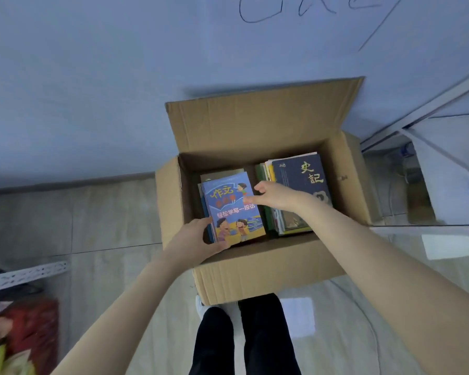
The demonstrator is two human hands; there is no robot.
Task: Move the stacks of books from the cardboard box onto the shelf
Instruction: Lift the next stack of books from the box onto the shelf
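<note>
An open cardboard box (268, 269) stands on the floor against the wall, holding two stacks of books. The left stack (232, 209) has a blue cartoon cover on top. The right stack (301, 171) is topped by a dark navy book with gold characters. My left hand (198, 239) grips the left stack at its near left corner, thumb on the cover. My right hand (272, 196) holds the same stack's right edge, fingers reaching down into the gap between the stacks. A white metal shelf (428, 109) stands to the right of the box.
My legs in black trousers (244, 339) stand just in front of the box. The box's back flap (263, 120) leans on the blue wall. A perforated metal rail (25, 274) and colourful books (19, 336) lie at the lower left.
</note>
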